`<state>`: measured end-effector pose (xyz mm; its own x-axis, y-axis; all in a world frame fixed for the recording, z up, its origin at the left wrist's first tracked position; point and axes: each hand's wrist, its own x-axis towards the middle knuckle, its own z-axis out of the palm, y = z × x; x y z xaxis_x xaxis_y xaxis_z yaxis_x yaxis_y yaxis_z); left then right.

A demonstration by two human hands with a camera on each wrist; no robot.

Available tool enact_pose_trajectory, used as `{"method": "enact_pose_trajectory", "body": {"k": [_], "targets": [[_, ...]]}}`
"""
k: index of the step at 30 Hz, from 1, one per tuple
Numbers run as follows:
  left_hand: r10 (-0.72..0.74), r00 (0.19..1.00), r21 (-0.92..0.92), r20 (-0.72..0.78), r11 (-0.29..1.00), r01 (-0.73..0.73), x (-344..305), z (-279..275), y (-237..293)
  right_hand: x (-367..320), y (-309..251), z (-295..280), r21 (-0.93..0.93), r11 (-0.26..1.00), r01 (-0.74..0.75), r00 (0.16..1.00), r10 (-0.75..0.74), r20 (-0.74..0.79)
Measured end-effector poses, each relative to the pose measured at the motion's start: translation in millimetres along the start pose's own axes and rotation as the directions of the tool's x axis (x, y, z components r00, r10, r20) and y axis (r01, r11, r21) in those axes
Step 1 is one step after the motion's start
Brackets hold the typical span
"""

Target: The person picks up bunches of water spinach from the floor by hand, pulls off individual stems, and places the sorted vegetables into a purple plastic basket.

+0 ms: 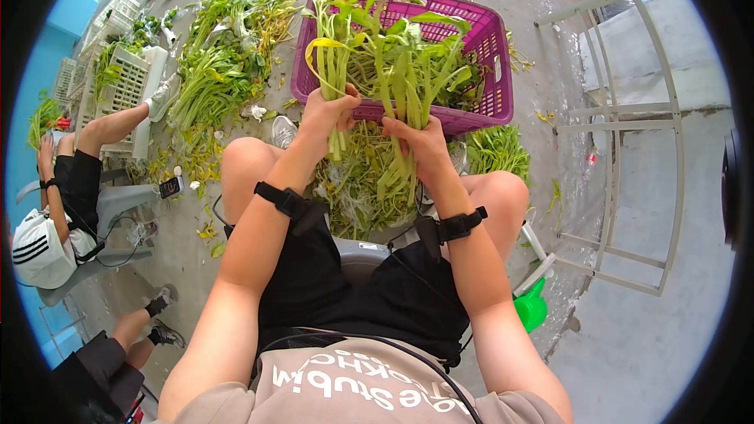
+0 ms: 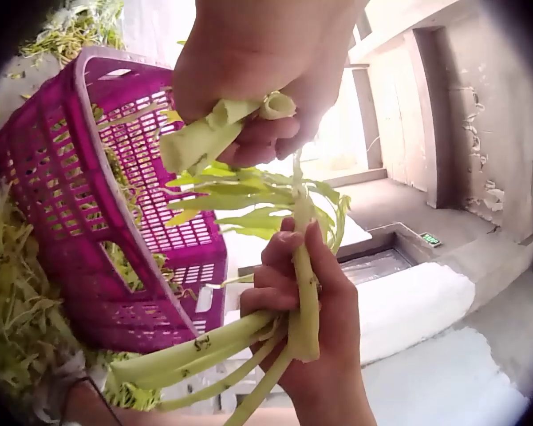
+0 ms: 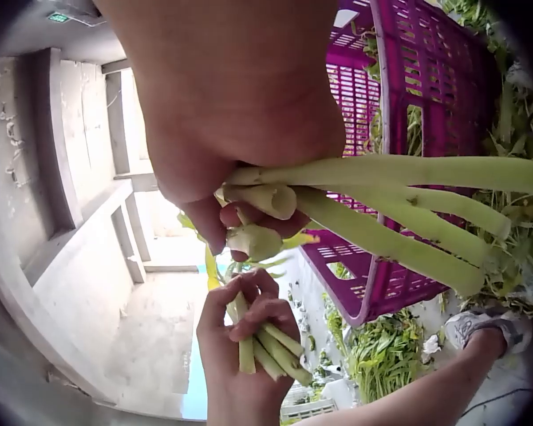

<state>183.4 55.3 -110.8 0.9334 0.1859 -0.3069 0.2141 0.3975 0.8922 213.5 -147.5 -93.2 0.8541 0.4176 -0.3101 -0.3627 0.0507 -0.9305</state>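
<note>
My left hand grips a small bunch of leafy green stalks, which look like water spinach. Some cut ends stick out below the fist, and hollow ends show in the left wrist view. A yellow leaf bends off this bunch. Beside it, my right hand holds a larger bunch of the same stalks, fingers curled round them. Long stems trail from its grip in the right wrist view. Both bunches overlap a purple plastic crate with greens inside.
Loose trimmings lie in a heap between my legs. A large pile of greens spreads on the floor at left, near a seated person and pale crates. A metal frame lies at right, a green plastic object nearer me.
</note>
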Motion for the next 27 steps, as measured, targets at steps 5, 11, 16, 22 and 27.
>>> {"method": "enact_pose_trajectory", "body": {"k": [5, 11, 16, 22, 27], "targets": [[-0.158, 0.987, 0.327, 0.020, 0.934, 0.143, -28.8, 1.9, 10.4, 6.2, -5.6, -14.8, 0.090, 0.996, 0.027, 0.991, -0.015, -0.133], [-0.462, 0.882, 0.752, 0.091, 0.612, 0.243, -42.9, -11.6, -4.4, 5.1, -16.0, -40.8, 0.252, 0.955, 0.159, 0.971, -0.105, -0.214], [-0.267, 0.933, 0.762, 0.240, 0.647, -0.010, -39.1, -26.3, -1.0, 3.0, -16.2, -53.8, 0.406, 0.894, 0.188, 0.981, -0.152, -0.118], [-0.152, 0.986, 0.569, 0.070, 0.817, 0.086, -26.5, -18.7, 14.2, -1.7, -14.3, -51.6, 0.568, 0.822, 0.042, 0.986, -0.125, 0.107], [-0.157, 0.983, 0.498, 0.099, 0.863, 0.087, -25.7, -16.9, 15.6, -7.0, -20.2, -43.3, 0.534, 0.843, 0.056, 0.980, -0.148, 0.131]]}}
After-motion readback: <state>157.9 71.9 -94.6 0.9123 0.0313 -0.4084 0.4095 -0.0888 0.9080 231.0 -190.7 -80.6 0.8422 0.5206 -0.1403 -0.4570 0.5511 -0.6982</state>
